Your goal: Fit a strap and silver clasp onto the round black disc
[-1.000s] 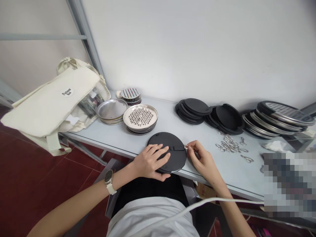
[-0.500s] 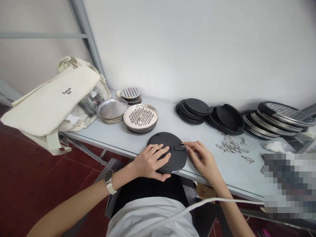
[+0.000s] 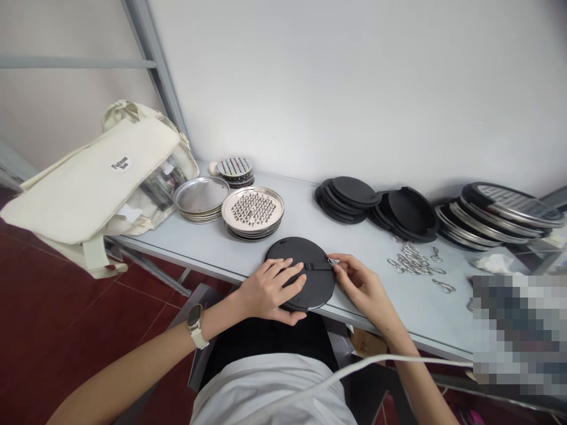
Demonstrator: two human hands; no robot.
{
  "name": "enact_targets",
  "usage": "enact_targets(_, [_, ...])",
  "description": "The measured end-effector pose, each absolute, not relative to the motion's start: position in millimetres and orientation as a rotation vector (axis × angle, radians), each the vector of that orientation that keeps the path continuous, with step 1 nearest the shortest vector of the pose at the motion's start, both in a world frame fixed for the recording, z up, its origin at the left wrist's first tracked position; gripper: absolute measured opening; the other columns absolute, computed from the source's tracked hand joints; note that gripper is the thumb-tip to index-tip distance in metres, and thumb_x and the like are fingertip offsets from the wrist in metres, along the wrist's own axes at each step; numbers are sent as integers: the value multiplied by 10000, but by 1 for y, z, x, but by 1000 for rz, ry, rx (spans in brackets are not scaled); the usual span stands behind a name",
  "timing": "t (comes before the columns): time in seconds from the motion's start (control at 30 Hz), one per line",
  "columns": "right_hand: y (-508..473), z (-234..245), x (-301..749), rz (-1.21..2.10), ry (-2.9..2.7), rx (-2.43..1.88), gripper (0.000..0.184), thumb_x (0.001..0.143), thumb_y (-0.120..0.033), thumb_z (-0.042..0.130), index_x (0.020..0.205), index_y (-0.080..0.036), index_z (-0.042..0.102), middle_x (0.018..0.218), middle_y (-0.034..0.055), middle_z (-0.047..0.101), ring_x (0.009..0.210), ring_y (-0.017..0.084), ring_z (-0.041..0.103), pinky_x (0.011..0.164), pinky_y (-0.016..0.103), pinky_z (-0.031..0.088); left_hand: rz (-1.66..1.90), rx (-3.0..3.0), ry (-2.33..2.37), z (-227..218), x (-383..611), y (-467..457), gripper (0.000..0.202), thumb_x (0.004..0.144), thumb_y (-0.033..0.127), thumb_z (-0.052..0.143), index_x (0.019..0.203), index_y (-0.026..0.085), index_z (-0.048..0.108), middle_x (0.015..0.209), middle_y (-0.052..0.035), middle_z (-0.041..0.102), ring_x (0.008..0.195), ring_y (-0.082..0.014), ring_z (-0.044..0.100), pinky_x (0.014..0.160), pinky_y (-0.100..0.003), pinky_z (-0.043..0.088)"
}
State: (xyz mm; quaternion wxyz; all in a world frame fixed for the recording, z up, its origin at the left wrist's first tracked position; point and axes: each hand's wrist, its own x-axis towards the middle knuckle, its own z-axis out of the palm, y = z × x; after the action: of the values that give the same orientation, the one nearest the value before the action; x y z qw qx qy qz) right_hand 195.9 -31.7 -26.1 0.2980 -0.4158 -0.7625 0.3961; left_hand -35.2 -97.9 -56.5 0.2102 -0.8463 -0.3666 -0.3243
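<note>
A round black disc lies at the near edge of the pale grey table. My left hand rests flat on the disc's left half, fingers spread, holding it down. My right hand is at the disc's right rim, fingertips pinched on a small metal ring where a raised strip crosses the disc. A watch is on my left wrist.
Stacks of black discs sit at the back. Metal-rimmed discs lie far right. Loose metal rings are scattered right of my hand. Spiked metal plates, plain metal plates and a cream tote bag are left.
My right hand has slid slightly left, bringing the small ring against the disc's rim. The left hand and the disc have stayed put.
</note>
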Motion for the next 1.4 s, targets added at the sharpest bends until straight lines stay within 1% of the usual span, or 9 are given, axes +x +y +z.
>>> enact_targets(0.2, [-29, -27, 196, 1093, -1987, -1063, 297, 891, -389, 516, 1116, -203, 569, 729, -8, 499, 683, 129, 485, 647, 240, 427, -901, -2350, -1019, -56, -35, -98, 589, 763, 577, 514, 1108, 111, 616, 1183, -144, 620, 1074, -313, 560, 865, -420, 460])
enact_targets(0.3, [-29, -27, 196, 1134, -1968, -1057, 306, 891, -389, 518, 1126, -198, 563, 754, 1, 510, 703, 132, 492, 659, 243, 431, -897, -2350, -1021, -55, -36, -98, 579, 765, 571, 510, 1108, 115, 616, 1181, -143, 622, 1070, -309, 564, 860, -418, 462])
enact_targets(0.7, [-30, -27, 198, 1076, -2000, -1096, 300, 901, -399, 501, 1116, -200, 564, 776, 17, 578, 704, 142, 526, 652, 249, 440, -899, -2342, -1020, -58, -36, -98, 586, 763, 576, 514, 1124, 124, 604, 1190, -149, 615, 1093, -309, 553, 870, -425, 453])
enact_targets(0.9, [-30, -27, 198, 1037, -2003, -1107, 283, 909, -393, 492, 1103, -205, 578, 861, 41, 632, 778, 161, 575, 719, 273, 458, -895, -2347, -1027, -57, -35, -98, 591, 759, 573, 518, 1130, 119, 601, 1185, -156, 616, 1092, -309, 553, 863, -426, 457])
enact_targets(1.13, [-30, -26, 198, 912, -2045, -1091, 305, 927, -386, 453, 1137, -222, 603, 977, 75, 620, 821, 182, 574, 714, 301, 466, -899, -2346, -1034, -57, -35, -98, 582, 758, 562, 521, 1124, 118, 608, 1189, -150, 616, 1085, -313, 558, 865, -428, 459])
enact_targets(1.2, [-30, -26, 197, 921, -2054, -1088, 299, 927, -381, 456, 1135, -223, 601, 949, 69, 615, 793, 174, 564, 701, 296, 459, -896, -2346, -1034, -57, -35, -98, 581, 759, 561, 520, 1124, 117, 609, 1189, -149, 616, 1081, -314, 560, 863, -426, 460])
enact_targets(1.27, [-31, -25, 197, 934, -2055, -1097, 288, 924, -374, 464, 1131, -218, 591, 864, 48, 602, 745, 161, 542, 685, 285, 447, -897, -2347, -1028, -56, -35, -98, 584, 758, 562, 521, 1123, 115, 611, 1188, -148, 617, 1076, -316, 562, 861, -426, 461])
enact_targets(1.33, [-32, -25, 197, 942, -2054, -1093, 279, 919, -367, 475, 1127, -210, 577, 773, 20, 560, 702, 149, 513, 672, 275, 435, -901, -2347, -1021, -56, -35, -98, 590, 755, 565, 524, 1120, 110, 613, 1185, -150, 619, 1071, -320, 563, 857, -428, 462])
enact_targets(1.4, [-33, -25, 197, 946, -2052, -1073, 273, 912, -362, 488, 1119, -202, 567, 732, 1, 515, 680, 139, 493, 667, 265, 431, -905, -2349, -1020, -56, -35, -98, 590, 752, 562, 528, 1118, 108, 612, 1181, -152, 620, 1072, -319, 563, 857, -428, 462])
